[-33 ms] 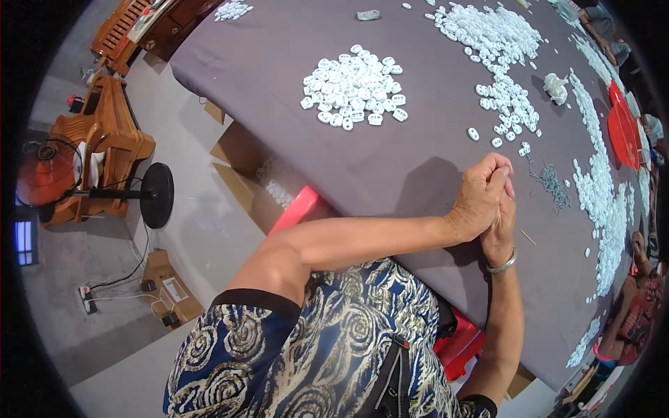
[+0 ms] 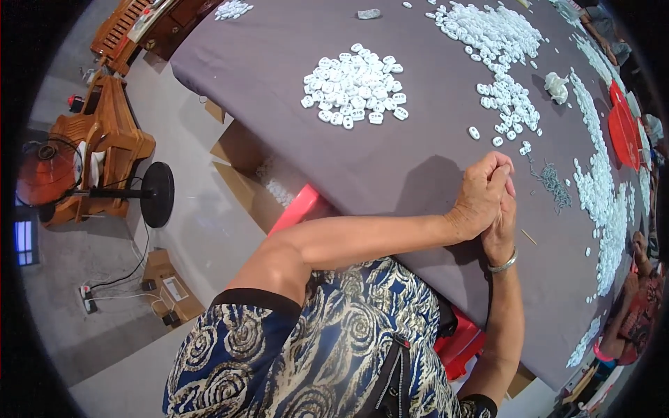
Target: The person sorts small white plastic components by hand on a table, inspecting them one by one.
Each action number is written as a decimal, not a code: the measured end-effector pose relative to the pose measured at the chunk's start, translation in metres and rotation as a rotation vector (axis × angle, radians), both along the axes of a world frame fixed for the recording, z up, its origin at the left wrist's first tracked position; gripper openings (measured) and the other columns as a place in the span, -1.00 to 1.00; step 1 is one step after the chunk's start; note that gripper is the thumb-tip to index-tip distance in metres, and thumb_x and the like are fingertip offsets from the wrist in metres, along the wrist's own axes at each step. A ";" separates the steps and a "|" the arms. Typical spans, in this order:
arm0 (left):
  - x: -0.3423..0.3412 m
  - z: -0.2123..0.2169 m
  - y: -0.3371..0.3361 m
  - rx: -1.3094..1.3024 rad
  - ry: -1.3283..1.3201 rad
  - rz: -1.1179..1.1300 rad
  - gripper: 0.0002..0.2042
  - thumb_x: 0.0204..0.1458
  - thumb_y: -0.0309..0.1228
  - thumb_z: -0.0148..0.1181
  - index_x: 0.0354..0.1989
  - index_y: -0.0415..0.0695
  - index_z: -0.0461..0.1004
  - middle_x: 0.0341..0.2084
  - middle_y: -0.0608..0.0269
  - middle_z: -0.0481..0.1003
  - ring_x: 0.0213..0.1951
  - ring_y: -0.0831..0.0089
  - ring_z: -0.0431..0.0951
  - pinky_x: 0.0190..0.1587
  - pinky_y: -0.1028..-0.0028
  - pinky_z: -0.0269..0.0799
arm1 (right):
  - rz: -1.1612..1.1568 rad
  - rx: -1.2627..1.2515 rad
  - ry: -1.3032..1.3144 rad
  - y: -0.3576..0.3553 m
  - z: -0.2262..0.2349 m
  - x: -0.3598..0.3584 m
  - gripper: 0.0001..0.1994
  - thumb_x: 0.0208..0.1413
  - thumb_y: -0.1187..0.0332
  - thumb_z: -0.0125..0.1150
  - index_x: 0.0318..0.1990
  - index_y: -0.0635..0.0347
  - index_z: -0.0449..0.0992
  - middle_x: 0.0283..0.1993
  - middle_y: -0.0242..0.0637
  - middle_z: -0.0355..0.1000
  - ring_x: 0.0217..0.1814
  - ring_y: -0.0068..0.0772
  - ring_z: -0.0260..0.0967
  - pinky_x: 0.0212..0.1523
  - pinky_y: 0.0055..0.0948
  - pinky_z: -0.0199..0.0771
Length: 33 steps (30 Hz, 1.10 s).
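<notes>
My left hand (image 2: 477,202) and my right hand (image 2: 499,221) are closed against each other over the table, near its front edge. Their fingers overlap, and whatever they may hold is hidden between them. A metal bangle (image 2: 503,260) circles my right wrist. Just beyond my fingertips lie a few white oval pieces with two holes, one loose piece (image 2: 497,141) being closest. To the right of my hands is a small heap of grey-green springs (image 2: 552,187). A thin wooden stick (image 2: 529,237) rests beside my right wrist.
A grey cloth covers the table (image 2: 390,164). White pieces form a round pile (image 2: 355,87), a larger far pile (image 2: 488,31) and a long band (image 2: 606,230) at right. A crumpled white wad (image 2: 556,88) and red tray (image 2: 622,129) lie there. Cardboard box (image 2: 244,150), fan (image 2: 157,195) at left.
</notes>
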State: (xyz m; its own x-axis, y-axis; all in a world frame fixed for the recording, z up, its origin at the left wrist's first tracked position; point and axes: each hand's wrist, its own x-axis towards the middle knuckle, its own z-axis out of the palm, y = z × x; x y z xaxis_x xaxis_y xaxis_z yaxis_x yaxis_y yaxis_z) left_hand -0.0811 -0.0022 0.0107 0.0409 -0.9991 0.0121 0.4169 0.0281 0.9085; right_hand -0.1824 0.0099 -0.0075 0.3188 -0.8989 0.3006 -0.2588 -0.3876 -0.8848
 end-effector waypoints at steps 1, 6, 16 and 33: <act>0.000 0.001 0.000 0.008 0.002 -0.006 -0.86 0.21 -0.44 -0.07 -0.31 -0.22 0.38 -0.57 0.33 0.44 -0.48 0.67 0.38 -0.37 0.57 0.35 | 0.002 -0.002 -0.014 0.000 -0.001 -0.002 -0.63 0.29 0.17 -0.08 -0.12 0.39 0.44 -0.27 -0.19 0.48 -0.18 -0.32 0.41 -0.17 -0.38 0.38; -0.002 0.003 -0.003 0.015 0.086 0.006 -0.88 0.20 -0.46 -0.03 -0.31 -0.23 0.41 -0.56 0.33 0.45 -0.47 0.67 0.39 -0.38 0.59 0.35 | -0.059 0.071 -0.111 -0.002 -0.011 0.002 -0.66 0.26 0.22 -0.06 -0.12 0.39 0.45 -0.28 -0.16 0.49 -0.19 -0.29 0.43 -0.17 -0.37 0.39; 0.087 0.014 -0.040 -0.079 -0.079 -0.158 -0.69 0.27 -0.22 -0.15 -0.09 -0.19 0.43 -0.24 0.22 0.48 -0.13 0.45 0.45 0.00 0.44 0.34 | -0.211 -0.142 0.493 -0.001 0.016 0.028 -0.80 0.16 0.29 0.17 -0.31 0.23 0.35 -0.52 -0.05 0.40 -0.44 0.06 0.38 -0.43 -0.26 0.38; 0.085 0.007 0.004 0.079 -0.283 -0.391 -0.83 0.18 -0.42 0.02 -0.17 -0.22 0.47 -0.43 0.41 0.45 -0.42 0.68 0.38 -0.33 0.63 0.35 | -0.040 0.306 0.295 0.007 0.045 0.018 -0.82 0.19 0.32 0.06 -0.30 0.28 0.35 -0.48 -0.25 0.36 -0.43 -0.47 0.26 -0.37 -0.41 0.31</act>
